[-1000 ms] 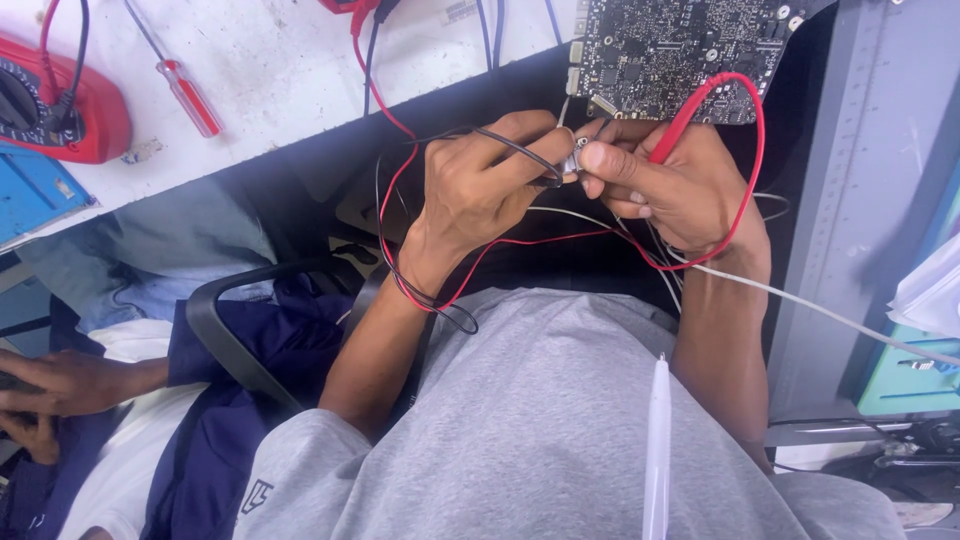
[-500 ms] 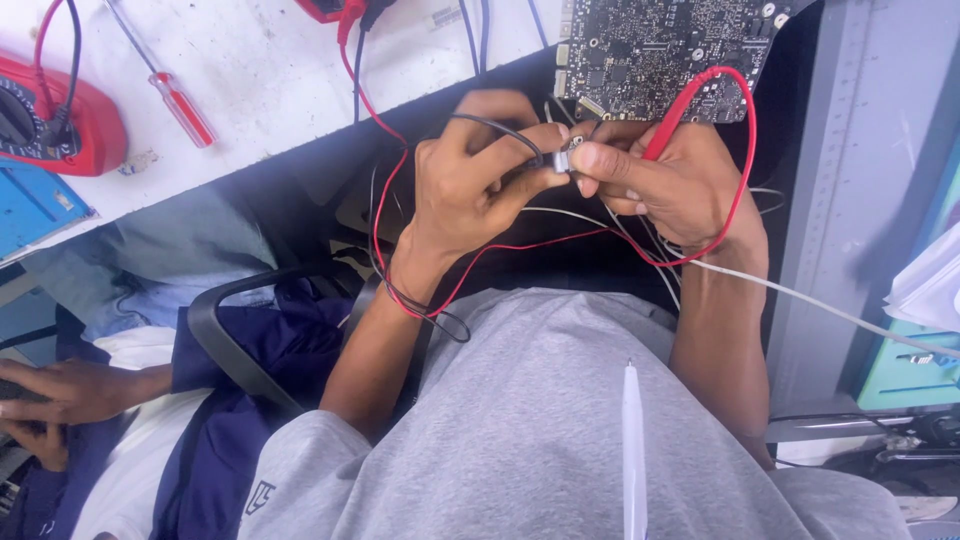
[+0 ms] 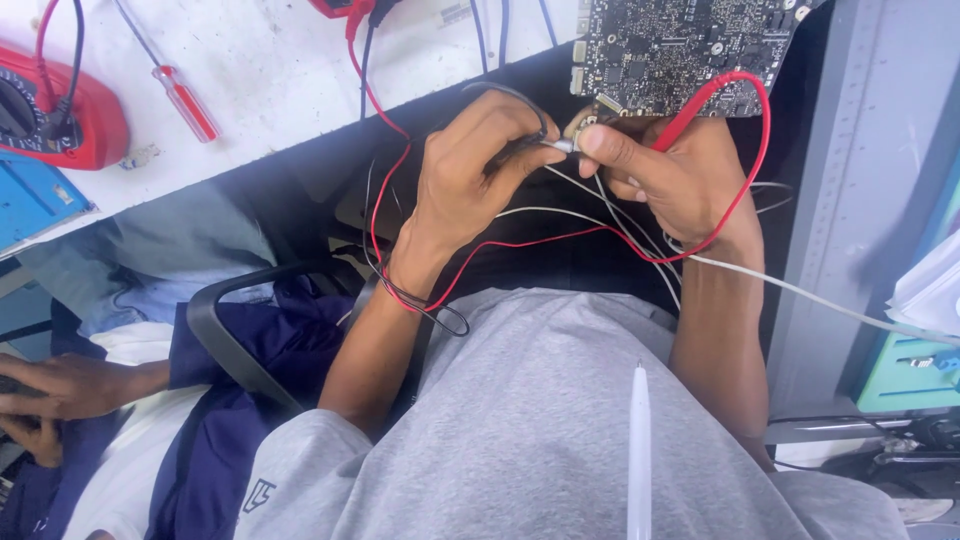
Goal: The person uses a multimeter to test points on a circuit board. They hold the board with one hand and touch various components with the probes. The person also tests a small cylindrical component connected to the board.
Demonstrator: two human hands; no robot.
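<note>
My left hand (image 3: pixel 470 175) pinches a black test probe (image 3: pixel 530 148), its metal tip touching a small connector (image 3: pixel 578 128) at the end of white wires. My right hand (image 3: pixel 670 175) pinches that connector between thumb and forefinger and also grips a red test probe (image 3: pixel 690 115). Red lead wire (image 3: pixel 740 190) loops around my right hand, and red and black leads drape over my left wrist. A dark circuit board (image 3: pixel 680 45) lies on the white bench (image 3: pixel 280 70) just beyond both hands.
A red multimeter (image 3: pixel 60 110) and a red-handled screwdriver (image 3: pixel 185 100) lie on the bench at the left. Another person's hands (image 3: pixel 50 400) rest at the lower left. A white cable (image 3: pixel 820 300) runs off right. A white pen (image 3: pixel 638 450) sits on my grey shirt.
Both hands have stayed together and shifted slightly up toward the circuit board. The black probe tip stays at the connector.
</note>
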